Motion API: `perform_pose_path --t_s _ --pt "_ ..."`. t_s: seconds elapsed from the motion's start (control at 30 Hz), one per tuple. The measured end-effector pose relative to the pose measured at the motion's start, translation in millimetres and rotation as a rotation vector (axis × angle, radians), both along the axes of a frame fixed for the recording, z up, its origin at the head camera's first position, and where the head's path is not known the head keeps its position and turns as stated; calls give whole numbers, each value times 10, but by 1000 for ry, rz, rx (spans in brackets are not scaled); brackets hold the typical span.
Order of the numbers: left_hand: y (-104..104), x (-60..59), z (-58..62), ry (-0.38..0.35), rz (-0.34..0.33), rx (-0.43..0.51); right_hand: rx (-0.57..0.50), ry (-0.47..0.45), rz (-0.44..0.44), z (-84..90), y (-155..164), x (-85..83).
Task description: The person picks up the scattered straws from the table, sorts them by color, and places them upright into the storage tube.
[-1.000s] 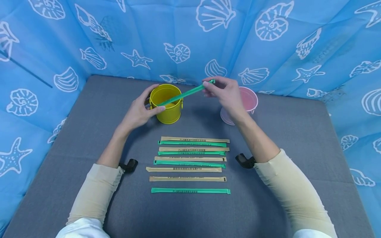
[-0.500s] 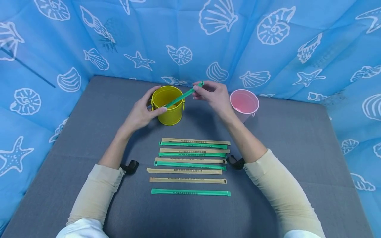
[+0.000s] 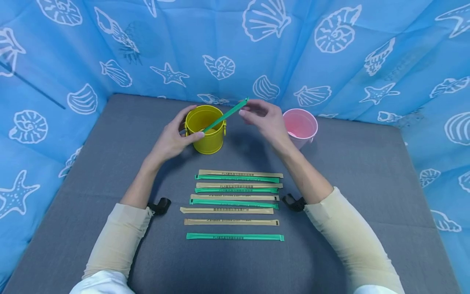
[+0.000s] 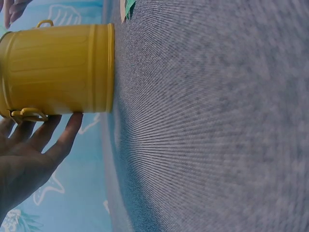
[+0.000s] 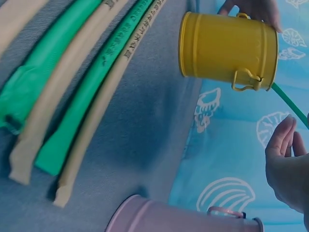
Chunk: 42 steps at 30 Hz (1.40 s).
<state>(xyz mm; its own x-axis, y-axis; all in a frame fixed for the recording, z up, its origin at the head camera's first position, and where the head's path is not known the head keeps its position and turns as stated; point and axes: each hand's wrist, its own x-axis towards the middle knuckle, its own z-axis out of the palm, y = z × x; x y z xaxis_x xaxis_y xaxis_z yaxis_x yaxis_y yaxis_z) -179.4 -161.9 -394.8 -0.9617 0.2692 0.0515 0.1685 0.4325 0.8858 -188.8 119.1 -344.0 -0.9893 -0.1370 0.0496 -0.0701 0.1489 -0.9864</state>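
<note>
A small yellow bucket (image 3: 208, 141) stands at the back of the table, left of centre. My left hand (image 3: 172, 136) holds its left side, thumb at the front of the rim and fingers behind; the left wrist view shows the fingertips against the wall. A green wrapped drinking straw (image 3: 227, 114) leans out of the bucket, its lower end inside and its upper end pointing right. Close by that upper end is my right hand (image 3: 266, 120), thumb and fingers parted, the straw outside their grip. In the right wrist view, fingertips (image 5: 288, 123) lie just beside the straw.
A pink bucket (image 3: 300, 124) stands to the right, beyond my right forearm. Several wrapped straws, green (image 3: 235, 237) and beige (image 3: 231, 222), lie in rows across the middle of the grey table (image 3: 235, 265). A blue shell-print curtain (image 3: 220, 36) hangs behind.
My right hand has moved left, lowering the green straw's end into the yellow bucket, then let go of its upper end. The left hand has stayed on the bucket.
</note>
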Motion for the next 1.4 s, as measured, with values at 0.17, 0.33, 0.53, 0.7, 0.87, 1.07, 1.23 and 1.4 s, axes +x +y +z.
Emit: perform_pose_path --t_s 0.17,0.33,0.53,0.7,0.87,1.07,1.23,1.4 --pt "-4 6 17 -2 -4 1 41 5 2 -30 106 86" --pt "-16 3 13 3 -9 6 56 47 37 -41 212 194" --pt "-22 9 4 7 -7 0 38 55 100 -37 325 319" --pt "-23 8 0 3 -6 5 100 66 132 -63 443 441" --pt "-2 7 9 -8 -4 -1 101 52 164 -124 589 549" --pt "65 88 167 -42 -7 -15 128 55 173 -210 746 645" --pt "95 153 293 -51 -17 -9 169 53 132 -307 845 707" --pt "34 62 114 -38 -13 -2 213 39 65 -390 928 773"
